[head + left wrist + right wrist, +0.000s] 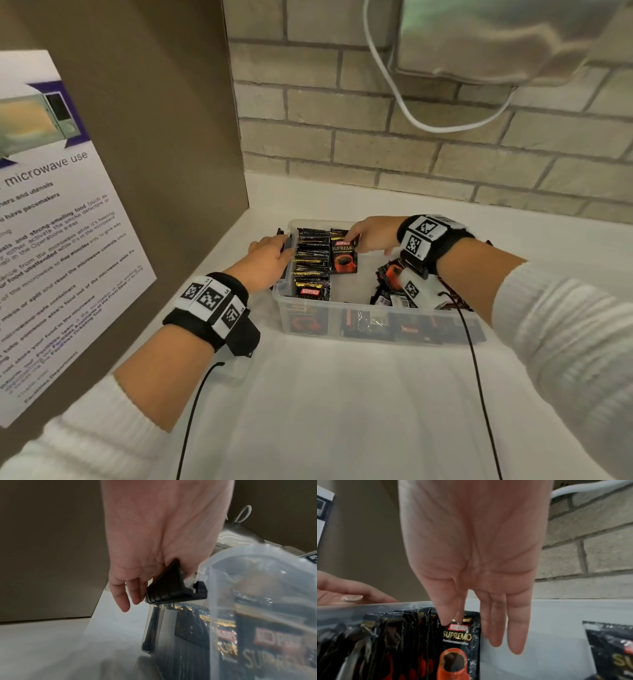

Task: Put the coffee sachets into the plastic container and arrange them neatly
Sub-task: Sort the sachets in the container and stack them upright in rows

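I see my right hand [371,234] pinching a Kopiko Supremo sachet [343,255] upright in the plastic container [376,329]; my left hand [154,540], fingers relaxed, rests on its black latch [171,588], seen only from the left wrist.

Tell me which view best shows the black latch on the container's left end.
The left wrist view: the black latch fills mid-frame, with the left hand resting on it. The head view shows only a sliver of it under that hand. The right wrist view does not show it, only sachets and the container wall.
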